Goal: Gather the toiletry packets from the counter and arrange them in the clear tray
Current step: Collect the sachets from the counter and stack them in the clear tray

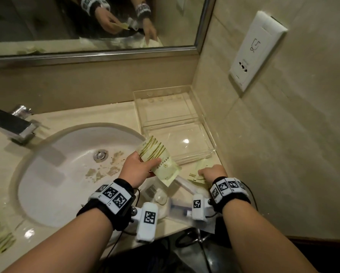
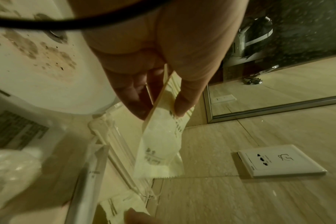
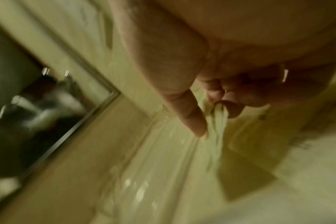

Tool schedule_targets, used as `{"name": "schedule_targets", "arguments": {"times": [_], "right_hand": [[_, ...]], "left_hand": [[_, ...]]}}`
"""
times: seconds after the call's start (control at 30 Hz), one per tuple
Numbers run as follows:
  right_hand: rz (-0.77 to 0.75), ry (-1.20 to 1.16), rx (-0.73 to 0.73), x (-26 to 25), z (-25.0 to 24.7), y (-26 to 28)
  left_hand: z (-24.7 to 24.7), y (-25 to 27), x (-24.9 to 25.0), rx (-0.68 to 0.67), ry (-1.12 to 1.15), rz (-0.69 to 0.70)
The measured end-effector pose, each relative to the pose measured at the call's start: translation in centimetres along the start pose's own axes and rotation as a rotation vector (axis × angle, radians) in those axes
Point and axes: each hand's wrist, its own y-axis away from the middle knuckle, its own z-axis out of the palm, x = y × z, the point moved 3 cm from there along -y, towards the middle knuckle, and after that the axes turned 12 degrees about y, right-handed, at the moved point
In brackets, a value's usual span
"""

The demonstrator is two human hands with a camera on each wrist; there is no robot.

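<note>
My left hand (image 1: 139, 166) holds a small stack of pale green toiletry packets (image 1: 159, 160) over the sink's right rim, thumb on top; in the left wrist view the green packets (image 2: 159, 145) hang pinched between thumb and fingers. My right hand (image 1: 210, 173) is low on the counter just in front of the clear tray (image 1: 175, 123), its fingers pinching another green packet (image 1: 198, 174); the blurred right wrist view shows the thin packet (image 3: 217, 121) between thumb and fingertips. The tray sits in the right back corner and its compartments look bare.
More clear wrapped items (image 1: 165, 196) lie on the counter between my wrists. The stained white sink (image 1: 70, 170) and chrome faucet (image 1: 13, 123) are at left. The mirror (image 1: 86, 24) spans the back; a wall socket plate (image 1: 255, 50) is at right. Green packets (image 1: 1, 239) lie far left.
</note>
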Motion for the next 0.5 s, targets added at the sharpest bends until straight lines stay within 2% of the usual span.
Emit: {"name": "schedule_targets", "arguments": {"times": [0.07, 0.13, 0.23, 0.33, 0.5], "right_hand": [[0.005, -0.109, -0.011, 0.5, -1.1, 0.1], [-0.058, -0.156, 0.023, 0.8, -2.3, 0.9], [-0.280, -0.228, 0.001, 0.3, -3.8, 4.0], [-0.524, -0.397, -0.141, -1.3, -4.7, 7.4], [-0.565, -0.565, -0.219, -3.0, -3.9, 8.6]], "left_hand": [[0.7, -0.4, 0.1, -0.008, 0.010, -0.006], [1.3, -0.8, 0.1, -0.006, 0.015, -0.007], [2.2, -1.3, 0.1, -0.006, 0.005, 0.001], [3.1, -1.5, 0.2, -0.021, 0.021, 0.000], [3.6, -1.6, 0.6, -0.025, 0.032, 0.022]]}}
